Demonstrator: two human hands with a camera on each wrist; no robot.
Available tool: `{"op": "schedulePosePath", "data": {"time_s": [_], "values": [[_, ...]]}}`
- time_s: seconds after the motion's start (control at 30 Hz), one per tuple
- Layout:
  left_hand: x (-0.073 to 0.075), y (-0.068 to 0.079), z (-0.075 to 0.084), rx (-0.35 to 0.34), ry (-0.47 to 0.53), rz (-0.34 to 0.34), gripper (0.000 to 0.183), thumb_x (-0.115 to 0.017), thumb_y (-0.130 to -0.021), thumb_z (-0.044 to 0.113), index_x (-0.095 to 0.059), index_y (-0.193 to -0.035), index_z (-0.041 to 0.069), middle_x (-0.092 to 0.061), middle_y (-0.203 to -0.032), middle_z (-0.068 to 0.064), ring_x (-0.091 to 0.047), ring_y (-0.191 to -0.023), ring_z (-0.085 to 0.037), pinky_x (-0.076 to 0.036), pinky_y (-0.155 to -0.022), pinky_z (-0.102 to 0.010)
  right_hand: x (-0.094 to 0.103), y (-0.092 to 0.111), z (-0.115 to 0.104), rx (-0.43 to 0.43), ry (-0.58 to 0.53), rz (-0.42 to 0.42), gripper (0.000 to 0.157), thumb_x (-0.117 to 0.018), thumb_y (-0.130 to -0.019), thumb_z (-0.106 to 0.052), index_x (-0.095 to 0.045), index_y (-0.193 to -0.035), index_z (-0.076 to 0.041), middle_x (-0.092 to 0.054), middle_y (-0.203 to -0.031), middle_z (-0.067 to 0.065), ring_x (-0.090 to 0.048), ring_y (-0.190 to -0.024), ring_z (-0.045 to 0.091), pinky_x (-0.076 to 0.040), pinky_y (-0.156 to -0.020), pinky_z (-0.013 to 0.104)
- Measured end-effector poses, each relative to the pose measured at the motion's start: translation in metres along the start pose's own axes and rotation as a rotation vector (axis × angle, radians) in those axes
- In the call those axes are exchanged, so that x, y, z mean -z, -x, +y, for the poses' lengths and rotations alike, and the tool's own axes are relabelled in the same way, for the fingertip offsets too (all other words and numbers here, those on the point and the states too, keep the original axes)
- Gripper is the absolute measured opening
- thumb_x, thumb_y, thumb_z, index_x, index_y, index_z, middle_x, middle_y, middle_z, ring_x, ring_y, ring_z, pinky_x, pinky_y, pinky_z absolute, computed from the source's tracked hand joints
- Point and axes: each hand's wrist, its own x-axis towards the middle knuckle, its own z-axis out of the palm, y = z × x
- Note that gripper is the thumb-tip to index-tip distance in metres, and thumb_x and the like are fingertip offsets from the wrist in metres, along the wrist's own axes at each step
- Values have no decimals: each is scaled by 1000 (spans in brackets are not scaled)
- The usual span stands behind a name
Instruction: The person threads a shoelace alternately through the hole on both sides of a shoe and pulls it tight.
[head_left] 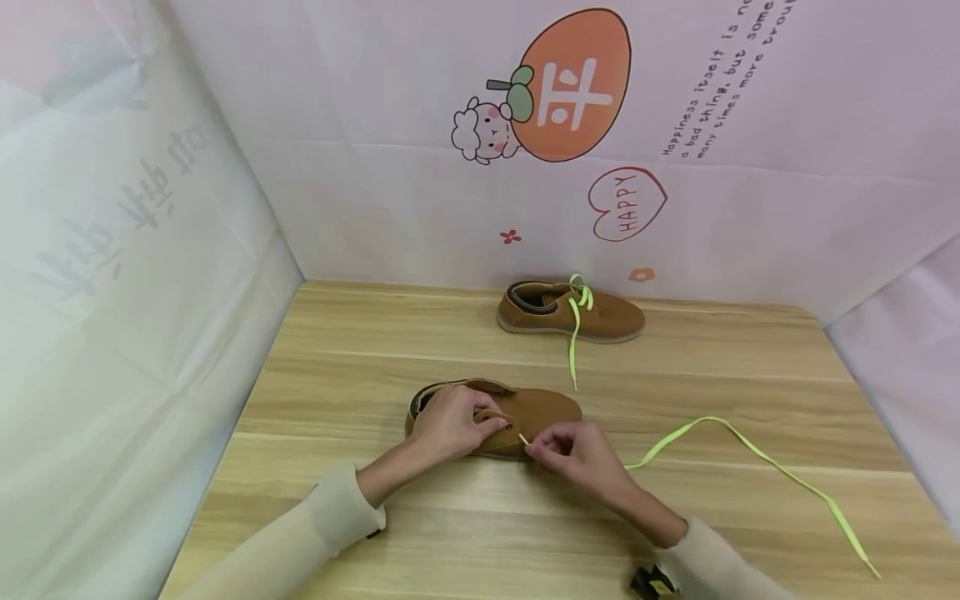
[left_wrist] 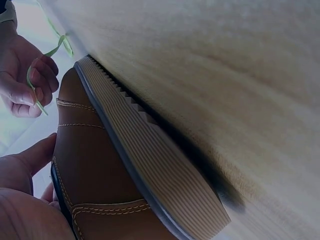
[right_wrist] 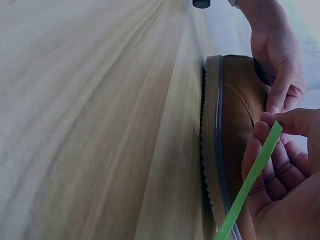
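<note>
A brown shoe sits on the wooden table, toe to the right, its ribbed sole facing the left wrist camera. My left hand reaches over the shoe's opening and pinches its eyelet flap between thumb and fingers, close to an eyelet. Beside the toe, my right hand pinches a yellow-green shoelace near its end between thumb and forefinger. The short tip points at the eyelet flap. From that hand, the rest of the lace trails rightward over the table.
Behind, near the back wall, stands a second brown shoe with a matching lace tied and one end hanging forward. White printed cloth encloses the table at the back and sides.
</note>
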Motion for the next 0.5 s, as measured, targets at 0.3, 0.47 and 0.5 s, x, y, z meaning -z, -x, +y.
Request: {"op": "schedulePosePath", "data": {"time_s": [0.3, 0.47, 0.5], "values": [[1, 0, 1, 11, 14, -4, 6, -85, -91, 25, -83, -89, 19, -72, -75, 11, -32, -49, -2, -28, -47, -22, -12, -6, -3, -46, -35, 15, 12, -80, -94, -11, -78, -83, -6, -73, -69, 3, -63, -56, 12, -46, -49, 20], [1, 1, 2, 18, 25, 2, 6, -85, -91, 23, -82, -89, 19, -66, -70, 12, -31, -47, -3, -26, -45, -21, -16, -9, -7, -37, -24, 33, 12, -79, -94, -9, -79, -82, -6, -73, -67, -2, -65, -56, 12, -47, -49, 21], [1, 1, 2, 17, 26, 4, 6, -85, -91, 23, -82, -89, 19, -65, -68, 13, -31, -47, -3, -26, -45, -21, -17, -10, -7, -34, -21, 37, 13, -79, -94, -9, -79, -82, -6, -72, -67, -3, -64, -55, 10, -47, -49, 21]]}}
